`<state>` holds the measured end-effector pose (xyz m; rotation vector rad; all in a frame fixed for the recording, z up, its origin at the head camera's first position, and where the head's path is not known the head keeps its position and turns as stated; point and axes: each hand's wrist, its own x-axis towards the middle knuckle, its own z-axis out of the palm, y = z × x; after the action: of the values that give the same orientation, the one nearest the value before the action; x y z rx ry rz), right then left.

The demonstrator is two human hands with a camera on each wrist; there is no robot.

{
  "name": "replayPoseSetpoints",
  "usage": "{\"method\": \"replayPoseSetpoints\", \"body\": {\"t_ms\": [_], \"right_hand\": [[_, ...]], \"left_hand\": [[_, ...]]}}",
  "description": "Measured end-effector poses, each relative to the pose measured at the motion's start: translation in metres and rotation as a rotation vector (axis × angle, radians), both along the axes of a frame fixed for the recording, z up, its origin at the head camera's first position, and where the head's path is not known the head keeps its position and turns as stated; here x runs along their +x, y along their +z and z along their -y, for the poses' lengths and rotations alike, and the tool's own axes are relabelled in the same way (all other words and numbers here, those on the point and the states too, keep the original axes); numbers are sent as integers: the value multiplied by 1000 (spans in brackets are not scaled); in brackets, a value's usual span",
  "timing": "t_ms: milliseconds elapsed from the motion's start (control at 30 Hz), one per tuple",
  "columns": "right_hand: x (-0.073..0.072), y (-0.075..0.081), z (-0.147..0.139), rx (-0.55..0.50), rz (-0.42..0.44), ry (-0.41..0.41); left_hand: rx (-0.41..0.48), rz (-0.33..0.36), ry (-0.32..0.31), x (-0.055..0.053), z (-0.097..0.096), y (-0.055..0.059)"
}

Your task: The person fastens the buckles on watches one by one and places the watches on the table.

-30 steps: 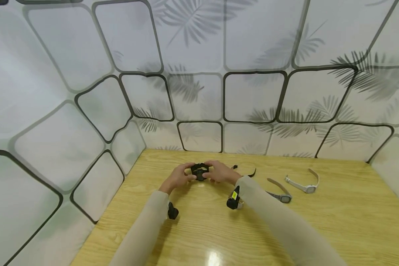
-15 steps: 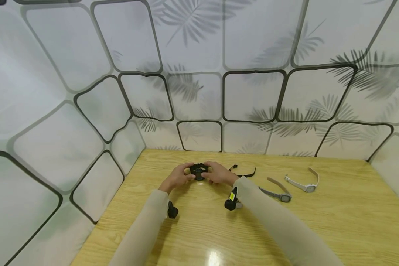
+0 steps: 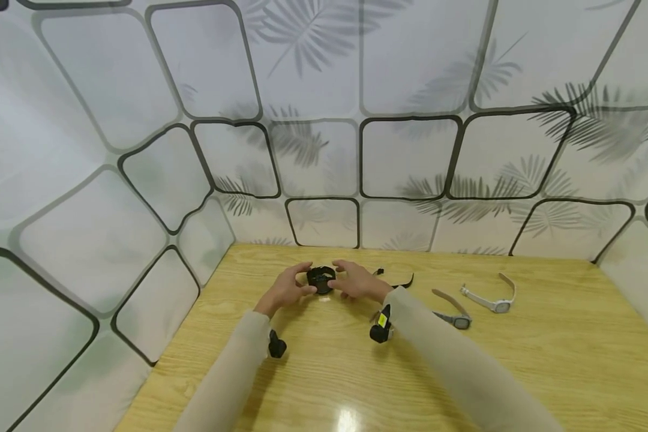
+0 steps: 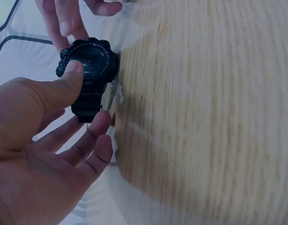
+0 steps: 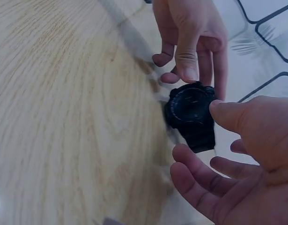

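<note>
A black wristwatch [image 3: 321, 281] with a round face and looped strap stands near the back of the table, between both hands. My left hand [image 3: 286, 289] holds it from the left; in the left wrist view its thumb lies over the watch face [image 4: 92, 58], with some fingers behind the strap and the lower ones loosely bent. From the other side my right hand [image 3: 359, 281] holds it; in the right wrist view the thumb [image 5: 228, 115] meets the face's edge. The index fingers' contact with the strap is partly hidden.
Right of the hands lie a grey watch [image 3: 461, 323] and a white watch [image 3: 501, 306], both with straps spread out. A black strap [image 3: 406, 282] shows behind the right forearm, partly hidden. The patterned wall [image 3: 324, 222] rises at the table's [image 3: 335, 372] back edge.
The black watch stays almost in place between the hands. The fingers shift slightly around it, and the right wrist moves a little, after first sliding left.
</note>
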<state>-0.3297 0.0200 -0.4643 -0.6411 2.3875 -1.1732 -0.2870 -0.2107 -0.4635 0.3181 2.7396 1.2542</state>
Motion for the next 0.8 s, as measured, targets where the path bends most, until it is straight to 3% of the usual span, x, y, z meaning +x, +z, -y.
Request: {"method": "replayPoseSetpoints", "body": {"t_ms": [167, 333, 600, 800], "right_hand": [[7, 16, -19, -71, 4, -33], [16, 28, -45, -110, -39, -60], [32, 32, -87, -137, -149, -83], [39, 27, -113, -119, -200, -119]], "left_hand": [[62, -29, 41, 5, -1, 3], [100, -99, 82, 10, -2, 7], [205, -253, 114, 23, -9, 12], [271, -302, 114, 32, -20, 18]]}}
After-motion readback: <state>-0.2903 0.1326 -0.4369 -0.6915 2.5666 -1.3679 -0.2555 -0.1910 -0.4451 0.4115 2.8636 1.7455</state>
